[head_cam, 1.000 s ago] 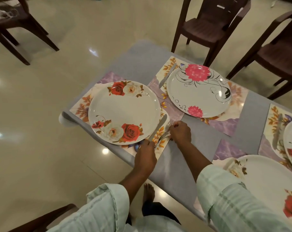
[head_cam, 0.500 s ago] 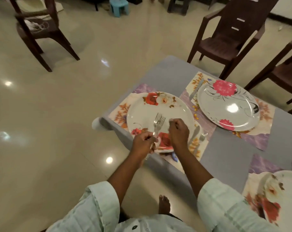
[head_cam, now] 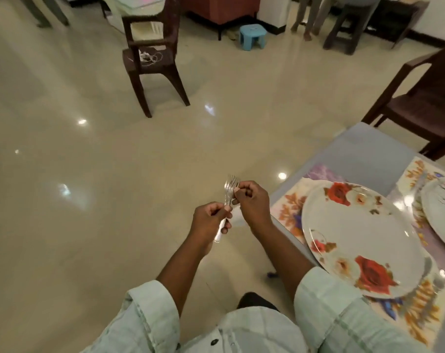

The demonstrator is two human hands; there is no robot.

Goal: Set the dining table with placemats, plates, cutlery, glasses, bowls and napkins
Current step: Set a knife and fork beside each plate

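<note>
My left hand [head_cam: 211, 220] grips the handles of a small bunch of steel forks [head_cam: 227, 200], held upright over the floor to the left of the table. My right hand [head_cam: 252, 200] pinches the forks near their tines. A white plate with red roses [head_cam: 364, 238] lies on a floral placemat [head_cam: 287, 207] at the table's near left corner. A second plate with a pink flower [head_cam: 443, 207] shows at the right edge on its own mat, with a knife [head_cam: 417, 182] lying to its left.
The grey table [head_cam: 364, 149] fills the right side. A dark chair [head_cam: 420, 108] stands behind it. Another dark chair [head_cam: 152, 57] stands on the glossy floor at the back. A blue stool [head_cam: 253, 36] and a person's legs [head_cam: 308, 19] are far off.
Both hands lifted the forks off the placemat and carried them left, away from over the plate to above the floor. My view swung left, so the table sits at the right.
</note>
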